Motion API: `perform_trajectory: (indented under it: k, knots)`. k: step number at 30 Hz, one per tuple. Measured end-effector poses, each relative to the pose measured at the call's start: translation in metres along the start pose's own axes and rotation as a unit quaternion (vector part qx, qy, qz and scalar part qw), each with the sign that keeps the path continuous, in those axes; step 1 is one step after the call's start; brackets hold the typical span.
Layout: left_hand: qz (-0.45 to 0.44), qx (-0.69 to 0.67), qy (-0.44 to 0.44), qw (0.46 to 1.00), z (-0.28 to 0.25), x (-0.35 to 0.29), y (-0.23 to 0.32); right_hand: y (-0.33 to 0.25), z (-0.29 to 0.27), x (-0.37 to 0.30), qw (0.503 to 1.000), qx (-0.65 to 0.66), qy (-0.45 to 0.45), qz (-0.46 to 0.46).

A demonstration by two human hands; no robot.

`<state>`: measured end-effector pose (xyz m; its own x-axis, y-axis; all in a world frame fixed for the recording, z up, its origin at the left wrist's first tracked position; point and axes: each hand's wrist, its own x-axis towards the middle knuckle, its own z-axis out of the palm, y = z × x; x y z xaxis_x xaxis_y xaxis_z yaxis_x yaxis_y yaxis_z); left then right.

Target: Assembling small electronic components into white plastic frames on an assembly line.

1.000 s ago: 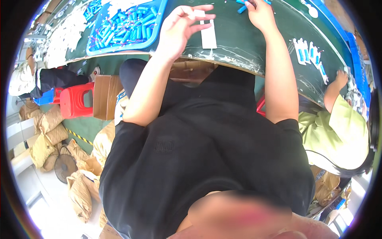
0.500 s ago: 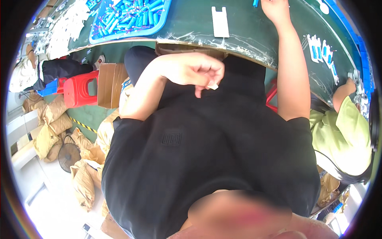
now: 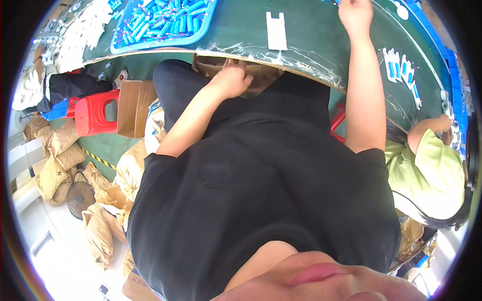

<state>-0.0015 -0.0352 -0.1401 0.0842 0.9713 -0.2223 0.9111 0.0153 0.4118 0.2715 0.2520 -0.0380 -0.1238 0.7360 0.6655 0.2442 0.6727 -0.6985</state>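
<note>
My left hand (image 3: 232, 80) reaches to the table's front edge, over an open cardboard box (image 3: 261, 72) beneath it. Its thumb stands apart from the fingers, and I see nothing held; the fingertips are partly hidden. Far out over the table, at the top rim, my right hand (image 3: 356, 19) is closed. What it grips is cut off or hidden. Bits of blue show at the rim just left of that hand. Between both arms, a flat white plastic piece (image 3: 276, 32) with a notched far end lies on the green tabletop (image 3: 241, 25).
A blue tray (image 3: 208, 31) heaped with blue wired cylinders stands left, beside piled white parts (image 3: 88, 35). More white pieces with blue cylinders (image 3: 396, 67) lie right. A co-worker in light green (image 3: 427, 170) sits right; a red stool (image 3: 98, 114) and cardboard carton (image 3: 135, 108) stand left.
My left hand has moved from before my chest forward to the table's edge; the small pale piece it held no longer shows. My right hand has shifted slightly right.
</note>
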Motion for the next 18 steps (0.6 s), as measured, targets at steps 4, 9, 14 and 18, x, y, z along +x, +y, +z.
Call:
perform_trajectory:
  k: [4,9,14,18]
  knots:
    - [0.054,-0.077,-0.003,0.996,-0.034,-0.023,0.026,-0.017,0.012,0.004,0.996,0.010,0.082,-0.013]
    - [0.026,-0.049,0.065,0.996,-0.001,0.006,0.000,-0.024,-0.001,0.004,0.985,-0.149,0.082,-0.029]
    - [0.017,0.037,0.266,0.963,0.044,0.023,-0.033,0.009,0.007,0.005,0.991,0.053,-0.007,0.120]
    - [0.076,-0.102,0.038,0.991,-0.013,-0.001,0.005,-0.022,0.002,0.004,0.998,-0.010,0.055,-0.042]
